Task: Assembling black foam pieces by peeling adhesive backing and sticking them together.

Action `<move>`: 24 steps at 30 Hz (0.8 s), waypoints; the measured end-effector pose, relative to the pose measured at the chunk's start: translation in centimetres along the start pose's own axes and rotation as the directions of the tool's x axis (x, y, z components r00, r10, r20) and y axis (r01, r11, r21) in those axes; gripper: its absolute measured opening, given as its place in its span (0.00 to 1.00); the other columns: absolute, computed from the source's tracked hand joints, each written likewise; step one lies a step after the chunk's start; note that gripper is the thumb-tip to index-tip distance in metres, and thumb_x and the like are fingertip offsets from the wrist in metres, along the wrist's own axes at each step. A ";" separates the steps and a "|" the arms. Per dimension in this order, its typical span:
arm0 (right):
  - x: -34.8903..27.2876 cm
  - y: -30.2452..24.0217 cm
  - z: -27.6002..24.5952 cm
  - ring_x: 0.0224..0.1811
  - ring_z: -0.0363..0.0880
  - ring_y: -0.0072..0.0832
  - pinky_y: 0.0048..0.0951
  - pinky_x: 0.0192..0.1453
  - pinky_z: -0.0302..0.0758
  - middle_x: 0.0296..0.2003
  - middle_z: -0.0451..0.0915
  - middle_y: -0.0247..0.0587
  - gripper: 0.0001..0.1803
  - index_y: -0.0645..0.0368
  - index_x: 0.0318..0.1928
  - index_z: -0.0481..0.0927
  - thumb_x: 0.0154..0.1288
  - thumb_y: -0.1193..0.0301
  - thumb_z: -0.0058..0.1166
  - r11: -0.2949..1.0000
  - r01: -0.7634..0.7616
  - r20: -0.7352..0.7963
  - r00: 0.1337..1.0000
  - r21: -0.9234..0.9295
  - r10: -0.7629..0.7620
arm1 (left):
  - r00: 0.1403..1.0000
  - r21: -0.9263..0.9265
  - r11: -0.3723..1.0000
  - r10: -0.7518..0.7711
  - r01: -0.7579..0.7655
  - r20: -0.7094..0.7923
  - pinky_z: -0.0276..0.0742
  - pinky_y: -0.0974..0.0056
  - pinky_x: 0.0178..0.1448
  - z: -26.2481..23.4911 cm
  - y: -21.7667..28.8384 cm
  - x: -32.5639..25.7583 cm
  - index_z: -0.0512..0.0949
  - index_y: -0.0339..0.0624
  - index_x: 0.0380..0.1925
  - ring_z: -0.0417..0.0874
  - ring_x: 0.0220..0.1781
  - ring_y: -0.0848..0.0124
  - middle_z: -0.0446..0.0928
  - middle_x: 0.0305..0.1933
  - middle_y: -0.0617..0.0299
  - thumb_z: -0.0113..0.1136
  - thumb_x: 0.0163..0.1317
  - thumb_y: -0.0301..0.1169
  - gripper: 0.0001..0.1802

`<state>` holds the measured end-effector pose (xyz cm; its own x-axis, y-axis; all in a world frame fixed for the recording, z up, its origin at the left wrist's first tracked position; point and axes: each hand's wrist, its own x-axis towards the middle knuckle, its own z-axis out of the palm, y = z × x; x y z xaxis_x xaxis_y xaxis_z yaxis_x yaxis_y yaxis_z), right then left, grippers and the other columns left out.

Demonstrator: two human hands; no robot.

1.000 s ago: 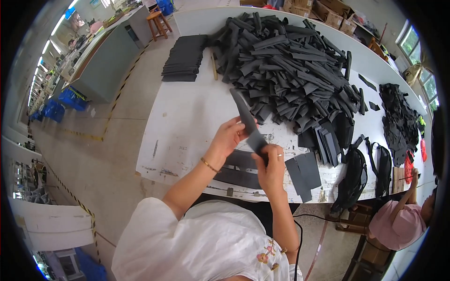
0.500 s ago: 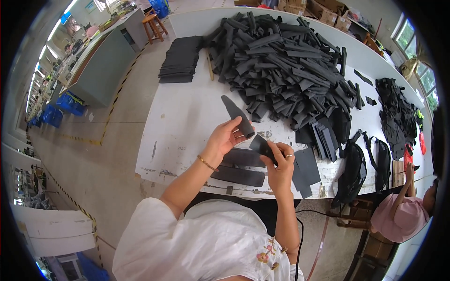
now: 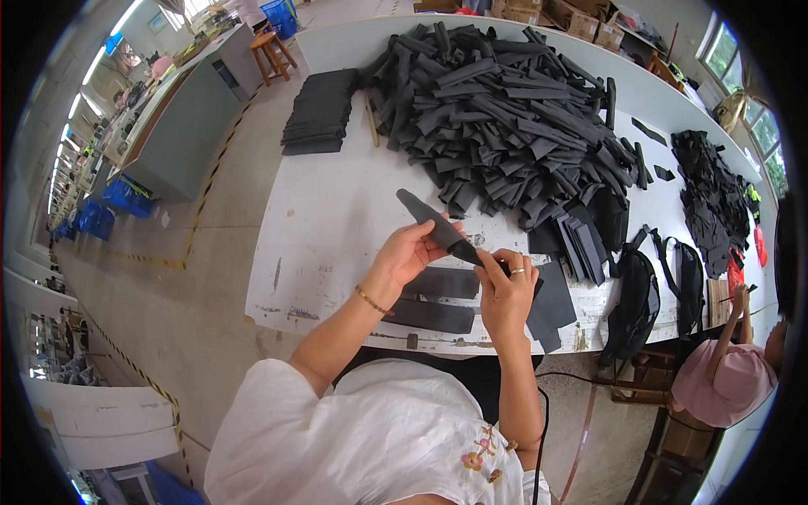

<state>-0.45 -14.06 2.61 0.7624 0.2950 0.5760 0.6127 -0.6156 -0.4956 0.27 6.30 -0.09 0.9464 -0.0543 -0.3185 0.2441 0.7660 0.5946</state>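
Note:
My left hand (image 3: 411,254) grips a long dark-grey strip (image 3: 427,219), curled lengthwise, with its narrow end pointing up and away to the left. Close beside it, my right hand (image 3: 507,295) pinches a smaller dark flat piece (image 3: 504,267) against the strip's near end. Fingers partly cover that piece, and I cannot tell whether it lies inside the curl or against it. Two flat dark strips (image 3: 433,316) lie on the white table (image 3: 282,244) below my hands. To the right of my right hand are flat dark panels (image 3: 553,307).
A large heap of curled dark strips (image 3: 505,109) covers the table's far side. Left of it are a neat stack (image 3: 318,114) and a wooden stick (image 3: 372,122). Rightward are upright dark panels (image 3: 581,244), black bags (image 3: 633,303) and a person in pink (image 3: 724,383).
My hands have come together. The small piece in my right hand has moved to the near end of the curled strip, which now tilts further left.

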 end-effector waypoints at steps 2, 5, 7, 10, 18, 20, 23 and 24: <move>0.2 0.0 -0.1 0.41 0.73 0.35 0.38 0.47 0.65 0.39 0.76 0.33 0.16 0.52 0.46 0.85 0.54 0.75 0.66 0.998 0.034 -0.015 0.999 -0.051 -0.035 | 1.000 -0.025 1.000 -0.008 0.008 0.025 0.75 0.53 0.67 0.3 0.1 -0.2 0.67 0.29 0.60 0.77 0.63 0.54 0.74 0.60 0.42 0.43 0.75 0.32 0.20; 0.3 0.0 -0.3 0.42 0.73 0.35 0.38 0.48 0.65 0.40 0.76 0.32 0.17 0.52 0.46 0.84 0.53 0.75 0.66 0.989 0.080 -0.036 0.996 -0.127 -0.085 | 0.996 -0.044 0.999 0.019 -0.015 0.086 0.74 0.51 0.68 1.0 0.0 -0.9 0.65 0.29 0.62 0.75 0.64 0.53 0.72 0.62 0.40 0.42 0.75 0.31 0.21; 0.3 0.0 -0.1 0.42 0.73 0.35 0.38 0.49 0.66 0.40 0.75 0.31 0.18 0.52 0.47 0.84 0.53 0.74 0.66 0.985 0.099 -0.062 0.992 -0.143 -0.109 | 0.994 -0.039 0.998 0.053 -0.049 0.097 0.75 0.51 0.66 1.8 0.0 -1.5 0.68 0.31 0.59 0.76 0.63 0.54 0.73 0.61 0.40 0.42 0.75 0.29 0.18; 0.6 -0.7 -0.2 0.43 0.73 0.35 0.39 0.50 0.66 0.41 0.75 0.31 0.20 0.52 0.49 0.83 0.53 0.74 0.67 0.980 0.127 -0.105 0.984 -0.151 -0.143 | 0.982 0.023 0.989 0.146 -0.149 0.120 0.76 0.51 0.66 3.2 -0.1 -2.9 0.67 0.33 0.61 0.76 0.64 0.55 0.73 0.61 0.42 0.41 0.75 0.29 0.19; 0.5 -0.8 -0.6 0.41 0.73 0.34 0.37 0.49 0.65 0.41 0.77 0.30 0.23 0.52 0.50 0.84 0.51 0.76 0.68 0.992 0.123 -0.153 0.980 -0.022 -0.125 | 0.976 0.100 0.977 0.175 -0.189 0.129 0.81 0.47 0.59 3.1 1.5 -3.9 0.67 0.32 0.62 0.82 0.55 0.53 0.77 0.55 0.44 0.44 0.75 0.30 0.20; 0.8 -0.8 -0.8 0.40 0.74 0.33 0.35 0.48 0.66 0.40 0.78 0.29 0.21 0.52 0.48 0.85 0.50 0.77 0.68 0.991 0.133 -0.165 0.977 -0.032 -0.137 | 0.983 0.105 0.983 0.136 -0.150 0.123 0.82 0.46 0.57 3.0 2.0 -3.7 0.67 0.32 0.62 0.83 0.53 0.52 0.78 0.53 0.45 0.44 0.74 0.31 0.20; 1.0 -0.9 -1.1 0.39 0.74 0.32 0.34 0.48 0.65 0.38 0.78 0.30 0.16 0.55 0.44 0.86 0.51 0.78 0.66 0.982 0.175 -0.186 0.965 -0.076 -0.186 | 0.988 0.119 0.989 0.075 -0.091 0.138 0.82 0.44 0.56 3.0 2.3 -3.7 0.68 0.32 0.61 0.84 0.52 0.52 0.79 0.52 0.45 0.45 0.74 0.31 0.20; 1.0 -0.9 -1.2 0.39 0.74 0.31 0.34 0.48 0.66 0.38 0.77 0.29 0.15 0.55 0.43 0.86 0.51 0.78 0.66 0.969 0.210 -0.177 0.957 -0.130 -0.231 | 0.990 0.117 0.990 0.062 -0.078 0.130 0.82 0.44 0.56 3.0 2.3 -3.8 0.68 0.32 0.62 0.84 0.52 0.52 0.78 0.52 0.45 0.45 0.74 0.31 0.20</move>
<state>-0.49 -14.07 4.39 0.5506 0.2951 0.7809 0.7268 -0.6297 -0.2744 -2.10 6.37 4.72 0.9792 -0.0895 -0.1821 0.1931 0.6874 0.7001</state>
